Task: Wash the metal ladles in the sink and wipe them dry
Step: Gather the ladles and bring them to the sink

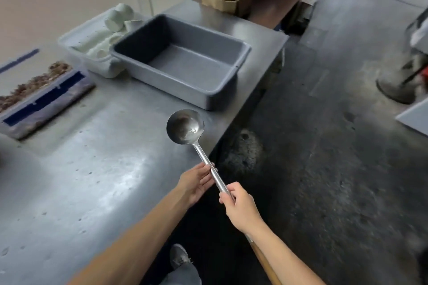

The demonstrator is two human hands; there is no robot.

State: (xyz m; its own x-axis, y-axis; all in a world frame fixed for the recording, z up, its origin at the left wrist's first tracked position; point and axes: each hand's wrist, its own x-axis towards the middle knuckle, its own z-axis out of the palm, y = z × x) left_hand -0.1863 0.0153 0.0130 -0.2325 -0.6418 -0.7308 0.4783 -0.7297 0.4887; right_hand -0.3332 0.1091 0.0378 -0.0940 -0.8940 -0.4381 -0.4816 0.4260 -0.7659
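Ladle [192,136] held in both hands over the tabletop [92,180] edge, bowl up and away from the fingers, cup facing upward. Long axis slanted from near right to far left, wooden handle end trailing back under the right forearm. Right hand [240,208] wrapped round the shaft, farther from the bowl; left hand [196,183] ahead, fingers [208,165] loosely cradling the shaft. No sink in view; grey tub [231,90] beyond the bowl.

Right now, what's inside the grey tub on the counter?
Nothing shows inside the grey tub: its bare floor is visible. The near wall hides a strip of floor along that side.
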